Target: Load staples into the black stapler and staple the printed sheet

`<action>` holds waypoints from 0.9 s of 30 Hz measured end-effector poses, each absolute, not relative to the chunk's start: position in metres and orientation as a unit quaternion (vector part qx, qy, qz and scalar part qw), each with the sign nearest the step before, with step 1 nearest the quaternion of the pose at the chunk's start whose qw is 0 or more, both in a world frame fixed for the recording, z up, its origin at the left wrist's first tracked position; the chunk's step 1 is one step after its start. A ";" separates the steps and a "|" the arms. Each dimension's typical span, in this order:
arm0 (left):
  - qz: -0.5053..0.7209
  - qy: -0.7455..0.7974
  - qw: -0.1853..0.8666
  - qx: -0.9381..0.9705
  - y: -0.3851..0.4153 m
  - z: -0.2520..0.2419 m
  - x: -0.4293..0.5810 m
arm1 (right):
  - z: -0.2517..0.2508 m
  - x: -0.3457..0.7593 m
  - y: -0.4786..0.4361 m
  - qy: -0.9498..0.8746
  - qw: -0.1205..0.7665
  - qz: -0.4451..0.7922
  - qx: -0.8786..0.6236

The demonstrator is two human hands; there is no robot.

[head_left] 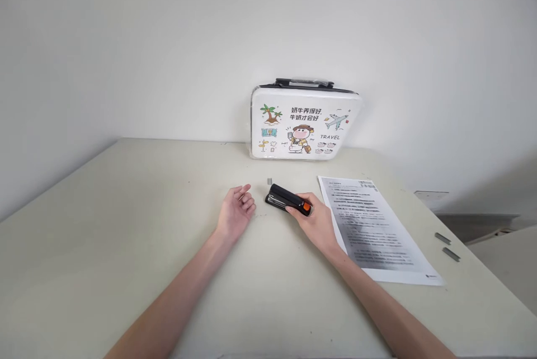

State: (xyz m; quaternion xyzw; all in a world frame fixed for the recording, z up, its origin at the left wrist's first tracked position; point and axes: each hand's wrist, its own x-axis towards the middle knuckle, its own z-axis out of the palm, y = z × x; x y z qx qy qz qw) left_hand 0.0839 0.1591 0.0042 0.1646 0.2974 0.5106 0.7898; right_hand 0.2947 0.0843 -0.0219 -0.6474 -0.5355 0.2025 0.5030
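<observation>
A black stapler point(285, 198) with an orange button lies in the grip of my right hand point(315, 223), its front end pointing left. My left hand point(237, 212) is turned palm inward, a short gap to the left of the stapler. Its index finger reaches out while the other fingers curl loosely, and nothing shows in it. Just beyond the stapler's front end, a short strip of staples point(269, 181) sits on the table. Beside my right hand lies a printed sheet of paper point(369, 225), one edge partly behind my wrist.
A white cartoon-printed case point(304, 121) with a black handle stands upright against the wall at the back of the pale table point(104, 236). Near the table's right edge are two staple strips, one point(442, 238) behind the other point(451, 254).
</observation>
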 end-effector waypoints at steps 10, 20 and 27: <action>0.528 0.258 0.800 0.119 0.161 -0.002 0.080 | -0.024 0.262 0.133 -0.609 0.412 0.103 -0.670; 0.537 0.261 0.794 0.112 0.163 -0.002 0.073 | -0.005 0.222 0.180 -0.642 0.389 0.056 -0.659; 0.517 0.243 0.806 0.153 0.157 0.002 0.077 | 0.009 0.210 0.125 -0.765 0.367 -0.060 -0.526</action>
